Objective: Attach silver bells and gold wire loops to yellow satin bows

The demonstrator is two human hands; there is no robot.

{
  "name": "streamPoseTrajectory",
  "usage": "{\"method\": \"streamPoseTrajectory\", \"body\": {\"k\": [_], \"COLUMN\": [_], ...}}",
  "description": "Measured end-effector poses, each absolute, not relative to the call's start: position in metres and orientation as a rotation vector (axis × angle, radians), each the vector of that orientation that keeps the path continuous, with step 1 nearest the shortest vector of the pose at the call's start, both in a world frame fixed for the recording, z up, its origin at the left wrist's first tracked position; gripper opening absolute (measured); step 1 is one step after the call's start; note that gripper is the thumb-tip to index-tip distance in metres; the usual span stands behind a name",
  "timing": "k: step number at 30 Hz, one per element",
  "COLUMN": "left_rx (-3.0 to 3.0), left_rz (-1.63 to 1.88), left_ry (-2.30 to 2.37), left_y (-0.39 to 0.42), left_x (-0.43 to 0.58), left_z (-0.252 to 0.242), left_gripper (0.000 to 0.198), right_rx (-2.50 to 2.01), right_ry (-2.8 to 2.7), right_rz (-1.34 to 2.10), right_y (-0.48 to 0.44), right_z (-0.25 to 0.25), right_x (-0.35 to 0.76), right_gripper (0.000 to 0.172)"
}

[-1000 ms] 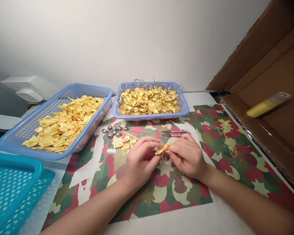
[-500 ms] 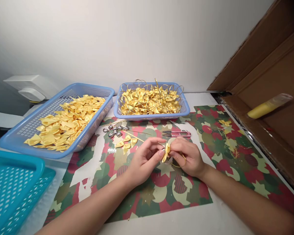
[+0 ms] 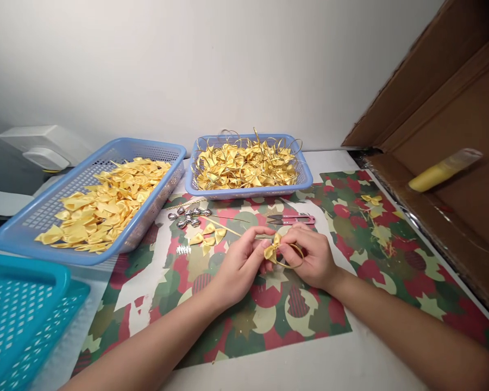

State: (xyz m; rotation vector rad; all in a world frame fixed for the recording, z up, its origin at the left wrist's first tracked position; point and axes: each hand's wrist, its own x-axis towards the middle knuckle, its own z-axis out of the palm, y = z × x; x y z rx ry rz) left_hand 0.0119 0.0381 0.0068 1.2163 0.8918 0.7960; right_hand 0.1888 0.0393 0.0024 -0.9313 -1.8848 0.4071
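My left hand [image 3: 239,265] and my right hand [image 3: 311,257] meet over the patterned mat [image 3: 244,320], both pinching a small gold ribbon bow [image 3: 273,250] with a thin gold loop [image 3: 290,258] hanging from it. The left fingers grip the bow's left side. The right thumb and forefinger hold its centre, and the loop curls over the right knuckles. Two loose gold bows [image 3: 208,237] and a gold wire lie just left of my hands. Pink snips [image 3: 291,219] lie just beyond them.
A blue basket [image 3: 44,217] of plain gold bows stands at the left, and another blue basket [image 3: 305,176] of looped bows at the back. Small silver bells [image 3: 186,216] lie between them. Teal baskets [image 3: 20,304] sit near left. A cardboard box [image 3: 452,163] with a yellow tube [image 3: 440,172] stands right.
The bow has been turned between my fingers, from flat to on edge to facing up. The gold loop now lies over the right knuckles. Both hands shifted slightly away from me.
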Motion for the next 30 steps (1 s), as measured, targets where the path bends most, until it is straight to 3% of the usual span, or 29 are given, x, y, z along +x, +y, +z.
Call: {"method": "streamPoseTrajectory", "body": {"k": [4,8,12,19,30], "left_rx": [1.256,1.272,1.228,1.372,1.003], "left_rz": [0.936,0.956,1.02,1.143,0.951], "left_ry": [0.9,0.844,0.917,0.938,0.963], "left_y": [0.0356,0.0352,0.0375,0.0416,0.0446], "left_x": [0.0114,0.0149,0.0168,0.0137,0.0085], "left_z": [0.0069,0.0069,0.0075,0.0085,0.0032], "left_gripper": [0.022,0.036,0.018,0.017,0.024], "right_rx": [-0.997,-0.992,-0.947,-0.896,-0.829], "right_ry": [-1.854,-1.858,-1.868,-1.882,-1.918], "right_rz": [0.369,0.364,0.409,0.414,0.367], "right_y": [0.0399,0.0401,0.0399,0.0391,0.0388], "right_z": [0.0014,0.0015,0.0009,0.0013,0.0031], "right_x": [0.1885,0.188,0.1885,0.1892,0.1883], "right_gripper": [0.019,0.021,0.021,0.015,0.013]}}
